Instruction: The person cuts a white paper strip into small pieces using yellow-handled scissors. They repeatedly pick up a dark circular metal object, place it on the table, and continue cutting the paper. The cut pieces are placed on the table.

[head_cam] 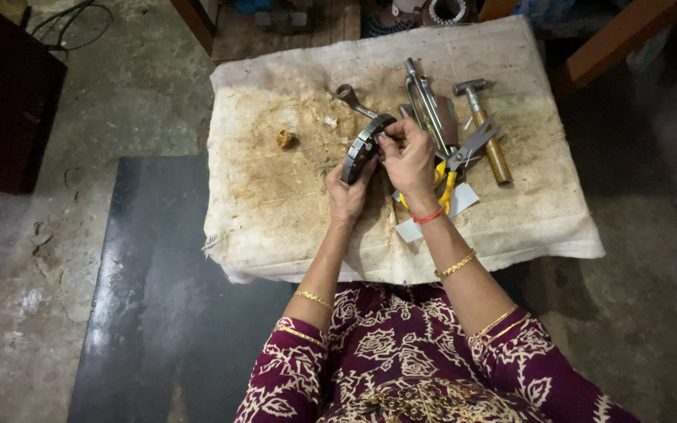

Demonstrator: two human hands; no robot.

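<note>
A dark round metal ring part (pixel 360 146) stands on edge above the stained white cloth (pixel 276 196). My left hand (pixel 346 192) grips its lower side from below. My right hand (pixel 407 157) pinches its upper rim with the fingertips, just right of the ring. A red thread band and gold bangles sit on my right wrist, a gold bangle on my left.
Right of my hands lie yellow-handled pliers (pixel 454 163), a wooden-handled hammer (pixel 486 129), long metal tongs (pixel 426 100) and a white card (pixel 417 225). A spanner (pixel 352 99) lies behind the ring. A small brownish lump (pixel 286 139) sits at the left. Concrete floor and a dark mat (pixel 158 298) surround the cloth.
</note>
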